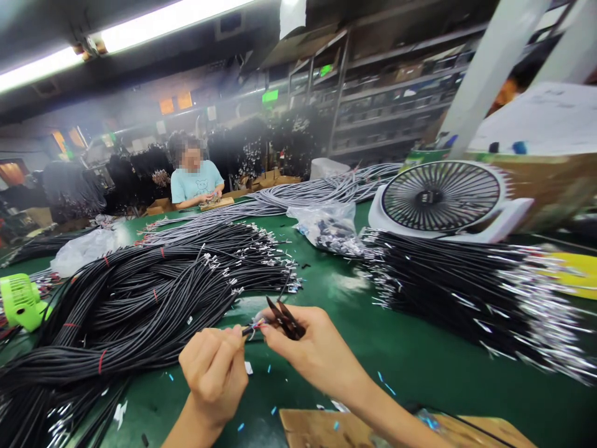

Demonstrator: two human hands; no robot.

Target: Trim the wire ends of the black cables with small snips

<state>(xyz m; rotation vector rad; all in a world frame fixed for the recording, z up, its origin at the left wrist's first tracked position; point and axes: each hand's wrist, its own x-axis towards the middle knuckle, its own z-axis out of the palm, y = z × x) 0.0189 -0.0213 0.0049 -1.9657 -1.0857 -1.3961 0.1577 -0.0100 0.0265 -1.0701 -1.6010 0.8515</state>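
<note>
My left hand [215, 372] is closed in a pinch around the end of a black cable [247, 330]. Thin coloured wires [257, 325], red and blue among them, fan out of the stripped end between both hands. At those wires, the thumb and finger of my right hand [310, 342] meet in a pinch. The same hand grips dark pointed tweezers [288, 320], whose two tips stand apart and point up and left. Behind my left hand lies a large pile of black cables [153, 292] bound with red ties.
Another cable bundle [448, 280] with pale ends lies at right, before a fan [441, 196]. A plastic bag of small parts [326, 224], grey cables [298, 196] and a small green fan [21, 302] rest on the green table [336, 311]. A wooden board [312, 429] lies nearest me. Across the table sits a person [198, 180].
</note>
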